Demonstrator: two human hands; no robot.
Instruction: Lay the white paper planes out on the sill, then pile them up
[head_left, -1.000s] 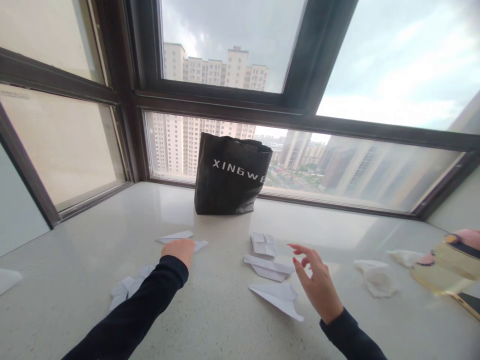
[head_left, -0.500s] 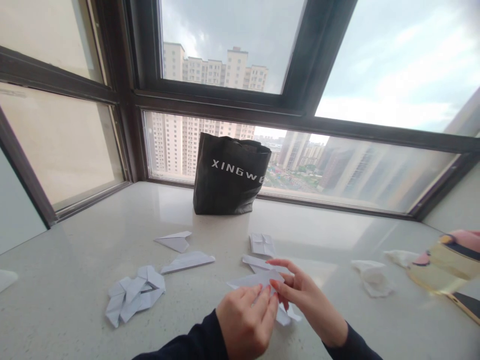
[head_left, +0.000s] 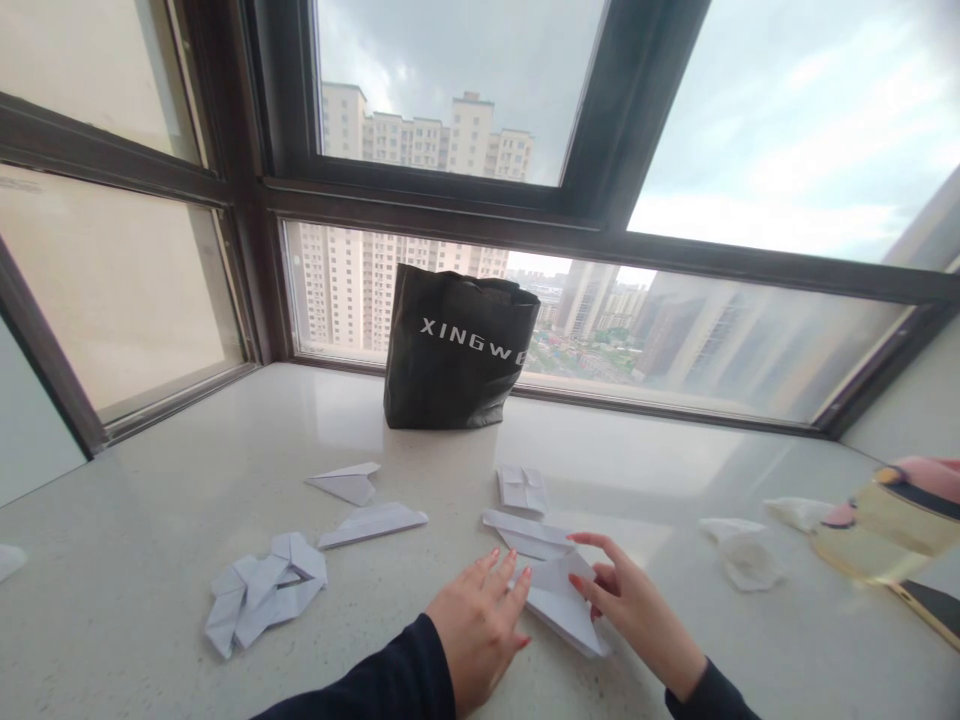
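Note:
My left hand has its fingers spread, palm down, at the left edge of a folded white paper piece. At that piece's right side is my right hand, its thumb and index finger apart, the thumb tip over the paper and the other fingers curled. Just beyond lies a long folded paper strip, and behind it a square folded paper. To the left are a paper plane, another long folded paper and a bulky folded paper shape.
A black bag with white lettering stands on the pale stone sill against the window. On the right lie crumpled white tissues, a yellow and pink translucent item and the edge of what looks like a phone.
The paper between my hands has come down onto the sill and now points toward me. My left hand has moved left and spread its fingers; my right hand has shifted slightly right.

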